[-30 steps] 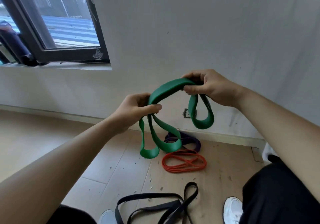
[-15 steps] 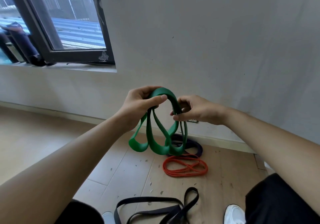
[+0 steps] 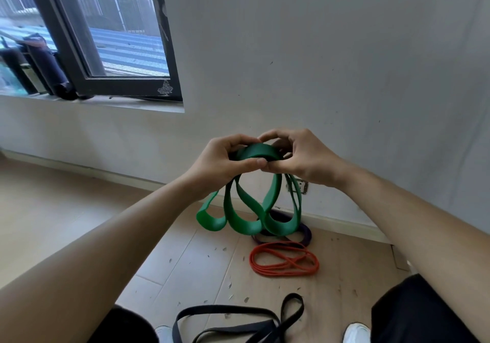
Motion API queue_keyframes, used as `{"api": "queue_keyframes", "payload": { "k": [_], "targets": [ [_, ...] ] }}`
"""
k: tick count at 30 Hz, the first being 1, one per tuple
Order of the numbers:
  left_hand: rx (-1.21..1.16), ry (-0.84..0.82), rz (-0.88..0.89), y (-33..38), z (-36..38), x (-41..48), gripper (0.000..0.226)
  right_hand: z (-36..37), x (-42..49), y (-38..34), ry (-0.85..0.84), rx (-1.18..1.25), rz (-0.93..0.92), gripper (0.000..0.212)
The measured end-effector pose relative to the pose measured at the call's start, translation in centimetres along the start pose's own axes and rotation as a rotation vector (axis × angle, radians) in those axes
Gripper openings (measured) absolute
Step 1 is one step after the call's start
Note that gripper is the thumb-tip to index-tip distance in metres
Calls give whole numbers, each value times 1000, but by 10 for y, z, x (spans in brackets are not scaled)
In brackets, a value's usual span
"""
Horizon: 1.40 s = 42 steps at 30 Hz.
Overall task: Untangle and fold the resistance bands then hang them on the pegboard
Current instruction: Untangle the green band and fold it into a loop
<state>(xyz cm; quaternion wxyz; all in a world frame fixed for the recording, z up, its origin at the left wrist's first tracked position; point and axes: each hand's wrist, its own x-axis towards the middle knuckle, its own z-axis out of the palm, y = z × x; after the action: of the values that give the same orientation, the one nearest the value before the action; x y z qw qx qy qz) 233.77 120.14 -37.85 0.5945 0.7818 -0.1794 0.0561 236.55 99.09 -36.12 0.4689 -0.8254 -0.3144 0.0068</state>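
A: Head view. Hands?
B: Both raised, pressed close, thumb tips meeting. L hand (image 3: 225, 163) curled round top arch of green band (image 3: 258, 151), thumb beneath, fingers over. R hand (image 3: 307, 157) gripping same arch from the other side, fingers curled in.
A: Rest of green band?
B: Hanging straight below both hands in several loops. Wide ones under L hand & under the gap, thinner edge-on strands under R hand. Clear of the floor (image 3: 66, 210) by the look of it.
A: Other bands?
B: All on the floor, below the hands. Purple band (image 3: 307, 234) farthest out, close to base of wall (image 3: 344, 51), partly hidden behind the green loops. Orange band (image 3: 285, 262) coiled just this side of purple, more under R hand. Black band (image 3: 238, 313) nearest the body, between the forearms, cut off at btm edge.
A: Anything else?
B: Window (image 3: 119, 88) up & out beyond L hand. Socket (image 3: 302, 187) on wall right behind R wrist. White shoe (image 3: 356, 332) beside black band, R-hand side; another on L-hand side, toe only. Black-clad knees (image 3: 413, 311) under each forearm.
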Motion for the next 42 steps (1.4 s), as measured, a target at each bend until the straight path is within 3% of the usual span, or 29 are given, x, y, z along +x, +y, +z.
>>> {"api": "queue_keyframes", "payload": {
  "k": [11,19,21,26,28,34,42],
  "targets": [
    [83,-69,-44,5,-2,2,39,-12,-5,-4,-15,-89,-46,52],
    [-176,-60,-120,-12,3,0,50,-7,-5,-2,100,75,-100,36],
    [-158,2,-114,-14,5,-1,51,-7,-5,-1,141,93,-98,35],
    [-16,231,22,-16,22,-9,27,-13,-7,0,333,175,-92,31],
    [52,242,62,-19,32,-12,38,-15,-7,0,384,203,-88,31],
    [199,202,8,-22,76,-20,100,-17,-6,1,520,305,-23,29],
    [368,329,3,-17,115,-20,139,-8,-8,-7,585,510,78,28]
  ]
}}
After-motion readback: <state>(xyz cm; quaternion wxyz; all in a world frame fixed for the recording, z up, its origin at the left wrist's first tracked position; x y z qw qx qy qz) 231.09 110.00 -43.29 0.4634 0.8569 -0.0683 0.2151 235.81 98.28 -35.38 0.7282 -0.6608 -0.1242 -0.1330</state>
